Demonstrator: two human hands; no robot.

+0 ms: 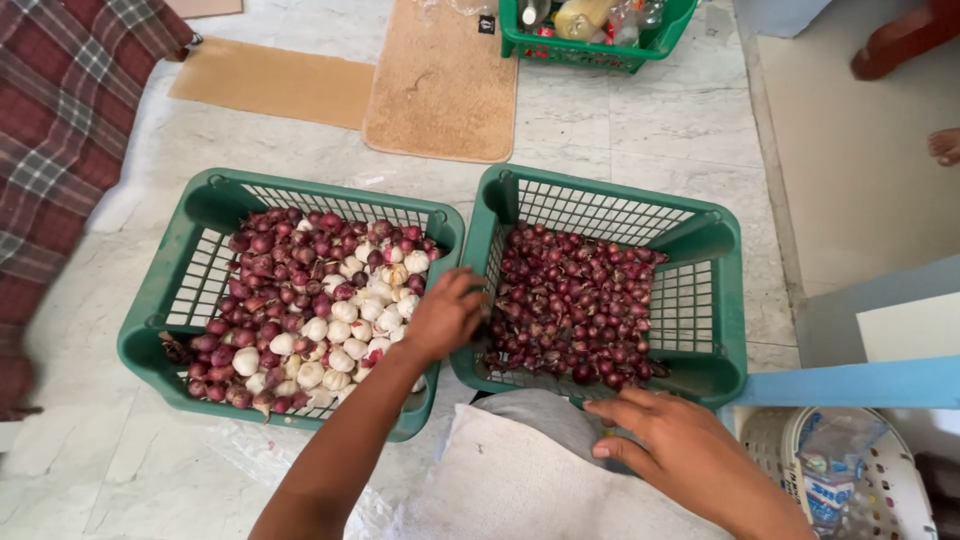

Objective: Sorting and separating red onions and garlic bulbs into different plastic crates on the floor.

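Note:
Two green plastic baskets stand side by side on the marble floor. The left basket holds red shallots mixed with white garlic bulbs. Only red shallots lie in the right basket. My left hand hovers over the gap between the two baskets, above the left basket's right rim, with its fingers curled; what they enclose is hidden. My right hand rests flat, fingers spread, on grey cloth at the right basket's front rim and holds nothing.
Two brown mats lie on the floor beyond the baskets. A third green basket with bottles stands at the top. A white basket with packets sits at the bottom right. Plaid cloth covers the left side. Another person's foot shows at the right.

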